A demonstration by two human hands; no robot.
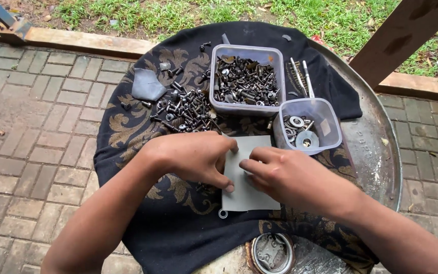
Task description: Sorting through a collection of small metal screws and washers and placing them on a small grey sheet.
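Note:
A grey rectangular sheet (247,195) lies flat on a black cloth with gold patterns (143,122). My left hand (188,155) rests on the sheet's left edge, fingers curled, thumb pressing the sheet. My right hand (285,175) lies on its right side, fingertips pinched together over the middle of the sheet; whatever is between them is hidden. A small metal washer (223,213) sits on the cloth just below the sheet's lower left corner. A loose pile of dark bolts and nuts (186,109) lies just beyond my left hand.
A large clear tub (247,53) full of screws and bolts stands at the back. A smaller clear tub (325,122) holds washers. A grey scrap (147,85), two pens (302,76), a round metal table rim (381,152) and a wooden post (401,35) are around.

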